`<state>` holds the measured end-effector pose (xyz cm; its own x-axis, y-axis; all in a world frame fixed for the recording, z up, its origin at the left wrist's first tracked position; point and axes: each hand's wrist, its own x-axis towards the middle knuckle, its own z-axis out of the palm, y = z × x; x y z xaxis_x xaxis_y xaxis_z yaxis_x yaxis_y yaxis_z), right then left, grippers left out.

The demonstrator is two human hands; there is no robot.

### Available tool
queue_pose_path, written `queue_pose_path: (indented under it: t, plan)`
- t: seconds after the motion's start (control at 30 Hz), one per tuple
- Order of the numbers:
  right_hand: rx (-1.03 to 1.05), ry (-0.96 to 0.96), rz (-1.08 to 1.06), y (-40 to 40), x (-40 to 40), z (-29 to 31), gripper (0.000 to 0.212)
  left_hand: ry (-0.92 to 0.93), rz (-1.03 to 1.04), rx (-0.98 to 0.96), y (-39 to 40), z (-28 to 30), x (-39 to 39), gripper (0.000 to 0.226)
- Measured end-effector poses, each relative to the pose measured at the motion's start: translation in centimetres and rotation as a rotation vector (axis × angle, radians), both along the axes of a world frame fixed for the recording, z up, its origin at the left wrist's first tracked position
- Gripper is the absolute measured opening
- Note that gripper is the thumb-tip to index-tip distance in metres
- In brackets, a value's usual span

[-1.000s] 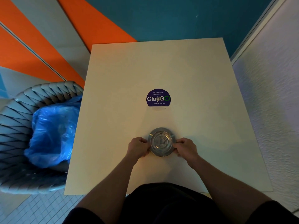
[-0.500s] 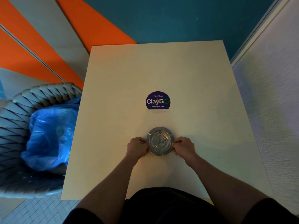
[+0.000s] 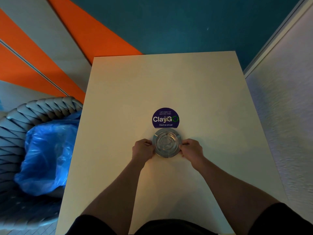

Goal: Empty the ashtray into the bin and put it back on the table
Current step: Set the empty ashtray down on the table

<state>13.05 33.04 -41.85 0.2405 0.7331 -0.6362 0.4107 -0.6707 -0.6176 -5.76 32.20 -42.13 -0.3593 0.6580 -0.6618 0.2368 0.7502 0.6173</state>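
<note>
Ashtray (image 3: 166, 142) on tabletop (image 3: 211, 102), just below purple sticker (image 3: 165, 118); left hand (image 3: 142, 149) and right hand (image 3: 192, 148) pinch opposite rims. Risk: uneven lift tilts it, ash spills before reaching bin (image 3: 22, 114) at left

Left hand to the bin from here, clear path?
Probably yes. The bin sits just off the table's left edge, on the left hand's side, with nothing between. That hand now grips the ashtray with the right hand.
</note>
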Motion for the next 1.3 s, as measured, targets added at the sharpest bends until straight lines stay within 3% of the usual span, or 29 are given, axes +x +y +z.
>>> queue_pose_path:
  t: [0.2,0.6,1.03,1.3]
  plan:
    - [0.023,-0.017,0.011,3.6,-0.4,-0.2,0.011,-0.01,0.035,0.03,3.8,-0.4,-0.2,0.009]
    - [0.062,-0.047,0.011,9.7,-1.1,-0.6,0.013,-0.056,0.092,0.078,9.2,-1.1,-0.7,0.014]
    - [0.062,-0.041,0.02,10.4,-1.2,-0.8,0.015,-0.069,0.106,0.081,10.4,-0.5,-0.7,0.018]
    - [0.073,0.0,-0.021,10.2,-1.1,-0.6,0.013,-0.073,0.131,0.099,10.0,-0.2,-0.6,0.007]
